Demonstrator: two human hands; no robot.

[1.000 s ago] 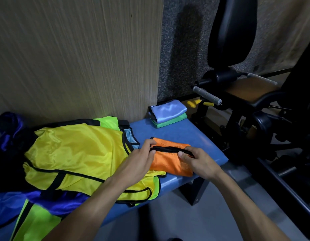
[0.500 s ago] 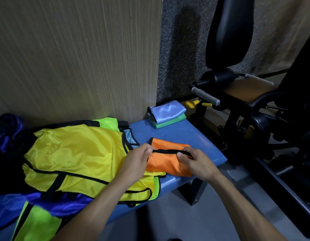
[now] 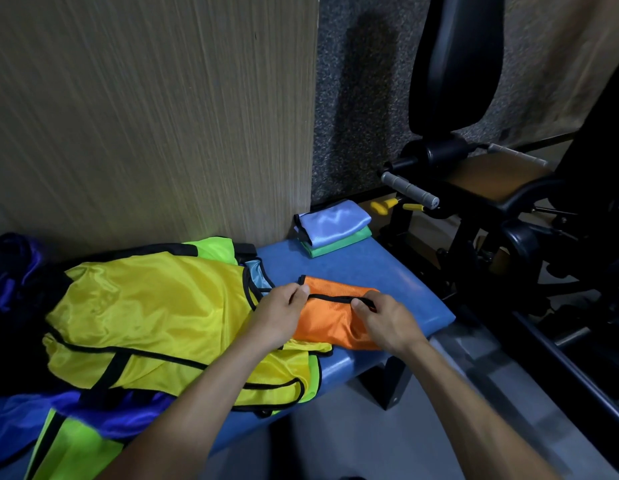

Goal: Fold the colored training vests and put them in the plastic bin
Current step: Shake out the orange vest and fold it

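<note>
No legible text anywhere.

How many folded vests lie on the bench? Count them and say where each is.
3: a light blue vest stacked on a green vest by the wall, and an orange vest under both hands. More may be hidden.

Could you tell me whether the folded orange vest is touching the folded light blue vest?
Apart. The head view shows bare blue bench between the orange vest, under both hands, and the light blue vest stacked by the wall.
</note>
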